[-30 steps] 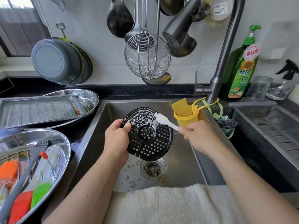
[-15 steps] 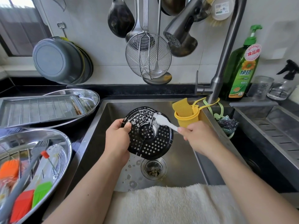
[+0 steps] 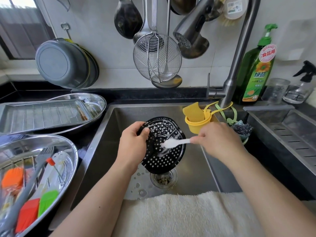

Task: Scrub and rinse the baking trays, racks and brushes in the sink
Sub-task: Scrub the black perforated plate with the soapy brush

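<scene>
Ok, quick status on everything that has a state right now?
Left hand: grips perforated black rack, tilted over drain.
Right hand: holds white brush, bristles on rack.
Rack: soapy.
Faucet: no water visible.
Drain strainer: holds debris.
Baking tray: waiting on counter.

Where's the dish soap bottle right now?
Head view, far right: the soap bottle stands on the counter behind the sink, just right of the faucet, beside a glass jar.

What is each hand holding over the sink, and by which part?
The left hand grips the black perforated rack by its upper left rim. The right hand pinches the white brush by its handle end, bristles on the rack.
</scene>
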A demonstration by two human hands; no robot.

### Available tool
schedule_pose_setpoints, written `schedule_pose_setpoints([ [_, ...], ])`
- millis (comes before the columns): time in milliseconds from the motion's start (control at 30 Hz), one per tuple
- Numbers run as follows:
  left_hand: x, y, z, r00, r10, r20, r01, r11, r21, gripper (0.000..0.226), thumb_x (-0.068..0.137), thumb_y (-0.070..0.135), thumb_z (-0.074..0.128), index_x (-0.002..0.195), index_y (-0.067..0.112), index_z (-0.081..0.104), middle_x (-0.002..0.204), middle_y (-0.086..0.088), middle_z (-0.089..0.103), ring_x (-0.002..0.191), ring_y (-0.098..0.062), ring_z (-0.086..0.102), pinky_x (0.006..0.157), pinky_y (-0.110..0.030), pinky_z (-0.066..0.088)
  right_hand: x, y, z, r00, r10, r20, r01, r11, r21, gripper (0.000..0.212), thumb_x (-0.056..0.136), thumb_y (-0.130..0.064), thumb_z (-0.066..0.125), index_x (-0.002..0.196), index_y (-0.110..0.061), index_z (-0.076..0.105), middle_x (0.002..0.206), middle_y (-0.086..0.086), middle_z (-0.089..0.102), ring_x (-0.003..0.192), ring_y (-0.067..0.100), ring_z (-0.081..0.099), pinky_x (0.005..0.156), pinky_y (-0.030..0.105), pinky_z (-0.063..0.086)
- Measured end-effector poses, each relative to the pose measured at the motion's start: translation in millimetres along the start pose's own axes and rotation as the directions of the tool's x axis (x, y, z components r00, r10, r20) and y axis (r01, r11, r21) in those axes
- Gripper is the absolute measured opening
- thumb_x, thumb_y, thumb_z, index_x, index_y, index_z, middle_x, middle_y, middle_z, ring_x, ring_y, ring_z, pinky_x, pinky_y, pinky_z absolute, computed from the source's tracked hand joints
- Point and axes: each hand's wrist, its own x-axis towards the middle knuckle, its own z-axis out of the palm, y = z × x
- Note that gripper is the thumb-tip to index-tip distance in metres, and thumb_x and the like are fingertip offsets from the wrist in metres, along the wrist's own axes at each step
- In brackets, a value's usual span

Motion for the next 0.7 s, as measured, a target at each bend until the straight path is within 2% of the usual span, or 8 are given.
schedule_pose_setpoints([
  [67, 0, 1, 0, 1.0, -0.002, 0.008, 0.002, 1.0, 0.005, 0.022, 0.106, 0.019, 0.056, 0.099, 0.027, 0.075, 0.098, 0.008, 0.077, 0.1, -0.016, 0.071, 0.097, -0.051, 0.057, -3, -3, 2, 1.0, -0.018, -0.016, 0.017, 1.0, -0.019, 0.046, 0.09, -0.06, 0.066, 0.063, -0.023, 0.066, 0.066, 0.0, 0.061, 0.064, 0.02, 0.057, 0.058, 0.032, 0.046],
  [133, 0, 1, -1, 1.0, 0.0, 0.019, 0.0, 1.0, 0.021, 0.021, 0.106, 0.019, 0.056, 0.1, 0.026, 0.075, 0.098, 0.009, 0.077, 0.1, -0.014, 0.071, 0.097, -0.049, 0.057, -6, -14, 12, 0.995, -0.095, 0.014, 0.095, 0.993, -0.065, 0.05, 0.09, -0.058, 0.066, 0.061, -0.018, 0.063, 0.065, 0.0, 0.058, 0.064, 0.021, 0.056, 0.055, 0.03, 0.041],
  [300, 0, 4, -2, 0.999, -0.045, 0.014, 0.046, 0.998, -0.042, 0.023, 0.107, 0.017, 0.054, 0.101, 0.025, 0.075, 0.099, 0.005, 0.077, 0.101, -0.018, 0.071, 0.097, -0.05, 0.057, 1, -1, 4, 0.997, -0.011, -0.078, 0.011, 1.0, 0.002, 0.048, 0.089, -0.06, 0.067, 0.061, -0.021, 0.066, 0.069, 0.0, 0.062, 0.066, 0.021, 0.058, 0.06, 0.034, 0.05],
  [433, 2, 1, -2, 0.995, -0.099, 0.012, 0.1, 0.992, -0.071, 0.025, 0.106, 0.016, 0.055, 0.097, 0.025, 0.077, 0.099, 0.003, 0.078, 0.102, -0.023, 0.072, 0.097, -0.054, 0.057, -5, -15, 19, 0.992, -0.103, -0.075, 0.101, 0.994, -0.03, 0.041, 0.09, -0.059, 0.065, 0.075, -0.021, 0.072, 0.087, -0.004, 0.06, 0.082, 0.022, 0.06, 0.074, 0.041, 0.054],
  [533, 4, 0, -2, 0.988, -0.153, 0.021, 0.154, 0.979, -0.135, 0.026, 0.106, 0.014, 0.054, 0.098, 0.022, 0.077, 0.102, -0.002, 0.079, 0.105, -0.027, 0.073, 0.099, -0.056, 0.056, 2, -3, 12, 0.989, -0.043, -0.145, 0.046, 0.999, 0.014, 0.044, 0.09, -0.061, 0.064, 0.072, -0.022, 0.071, 0.087, -0.005, 0.058, 0.08, 0.02, 0.058, 0.073, 0.039, 0.053],
  [633, 4, 0, -2, 0.985, -0.171, 0.028, 0.173, 0.977, -0.125, 0.025, 0.107, 0.015, 0.054, 0.1, 0.022, 0.077, 0.102, -0.002, 0.079, 0.104, -0.026, 0.073, 0.097, -0.054, 0.057, -4, -15, 21, 0.988, -0.116, -0.104, 0.114, 0.993, -0.028, 0.039, 0.091, -0.057, 0.064, 0.08, -0.021, 0.072, 0.089, -0.005, 0.055, 0.084, 0.022, 0.057, 0.074, 0.039, 0.052],
  [700, 5, -2, -3, 0.983, -0.184, 0.014, 0.184, 0.972, -0.143, 0.026, 0.107, 0.014, 0.054, 0.098, 0.021, 0.077, 0.101, -0.004, 0.079, 0.104, -0.028, 0.073, 0.097, -0.055, 0.057, -5, -14, 18, 0.991, -0.091, -0.096, 0.091, 0.996, -0.01, 0.039, 0.091, -0.056, 0.065, 0.076, -0.02, 0.071, 0.084, -0.004, 0.056, 0.08, 0.022, 0.058, 0.072, 0.039, 0.053],
])
